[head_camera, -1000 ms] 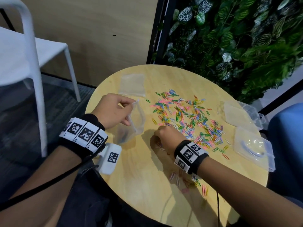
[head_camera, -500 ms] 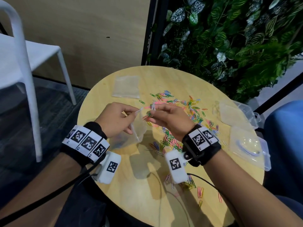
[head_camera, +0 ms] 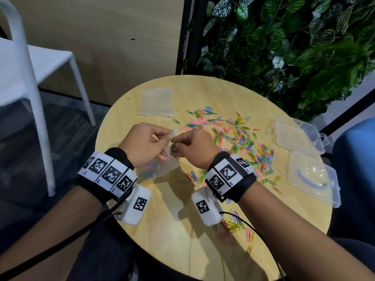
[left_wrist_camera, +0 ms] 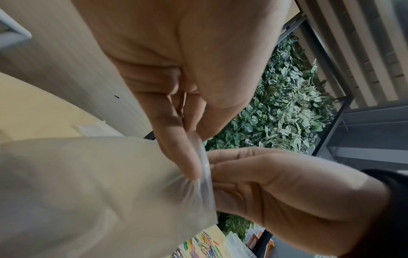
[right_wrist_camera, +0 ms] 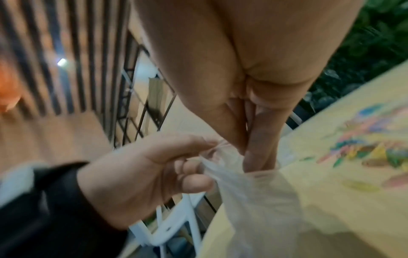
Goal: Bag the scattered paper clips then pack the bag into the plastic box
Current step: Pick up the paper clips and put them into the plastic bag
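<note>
A clear plastic bag [head_camera: 162, 167] hangs open over the table's left side, with a few clips inside. My left hand [head_camera: 171, 132] pinches its rim between thumb and forefinger; the left wrist view shows that pinch [left_wrist_camera: 198, 165] on the bag [left_wrist_camera: 99, 192]. My right hand [head_camera: 174, 148] has its fingertips bunched at the bag's mouth and pinches a few paper clips there. The right wrist view shows those fingers [right_wrist_camera: 249, 157] pointing down into the bag [right_wrist_camera: 253, 192]. Several coloured paper clips [head_camera: 233, 136] lie scattered across the table's middle. An open clear plastic box [head_camera: 312, 179] sits at the right edge.
A second clear box [head_camera: 300, 136] lies behind the first one. Spare flat bags [head_camera: 156, 102] rest at the round wooden table's [head_camera: 162, 230] far left. More clips [head_camera: 235, 222] lie under my right forearm. A white chair [head_camera: 30, 78] stands left, a plant wall [head_camera: 284, 47] behind.
My right hand left the clip pile on the table and rose left to the bag's mouth with clips pinched. My left hand kept the bag's rim and lifted it slightly.
</note>
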Available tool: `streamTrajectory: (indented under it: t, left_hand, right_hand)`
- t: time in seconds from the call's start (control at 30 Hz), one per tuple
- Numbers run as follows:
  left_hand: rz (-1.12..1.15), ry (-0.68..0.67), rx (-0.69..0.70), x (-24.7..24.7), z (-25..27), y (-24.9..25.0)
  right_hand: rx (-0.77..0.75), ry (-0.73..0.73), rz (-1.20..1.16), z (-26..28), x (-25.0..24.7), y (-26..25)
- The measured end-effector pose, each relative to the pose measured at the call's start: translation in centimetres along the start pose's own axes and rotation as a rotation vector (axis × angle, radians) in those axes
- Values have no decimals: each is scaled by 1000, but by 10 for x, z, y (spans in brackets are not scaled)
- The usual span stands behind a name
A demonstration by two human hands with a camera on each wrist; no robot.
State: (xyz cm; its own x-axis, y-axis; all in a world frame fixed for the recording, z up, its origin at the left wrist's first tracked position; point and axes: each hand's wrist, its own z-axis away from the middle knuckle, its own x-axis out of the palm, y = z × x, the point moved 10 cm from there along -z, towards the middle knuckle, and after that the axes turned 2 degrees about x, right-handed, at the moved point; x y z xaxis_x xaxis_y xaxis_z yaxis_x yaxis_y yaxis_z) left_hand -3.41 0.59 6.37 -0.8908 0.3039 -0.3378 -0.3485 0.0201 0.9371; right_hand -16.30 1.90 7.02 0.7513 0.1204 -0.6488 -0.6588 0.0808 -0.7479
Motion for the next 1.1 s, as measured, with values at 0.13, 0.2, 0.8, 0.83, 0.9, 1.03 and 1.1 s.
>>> streamTrajectory:
  t: [0.13,0.2,0.8,0.83,0.9,1.03,1.1]
  left_hand:
    - [-40,20,-6,-7,0,-1]
    - [-76,34,3,-12,1,2]
    - [-215,-58,99,-3,31,14]
    - [-206,-77,99,2,36,13]
    - [-185,-109,97,15,47,10]
    - [-192,-181,89,42,59,4]
    - [-202,-194,92,50,58,1]
  right_hand:
    - [-32,-9,-237,7,-5,3]
    - [-88,47,-294,11,-17,10]
    - [-438,-211,886,66,29,93]
    - [-424,-204,885,65,27,91]
    - [-373,-178,825,61,15,91]
    - [-213,-13,503,48,-31,94]
    - [-110,94,289,44,-59,97]
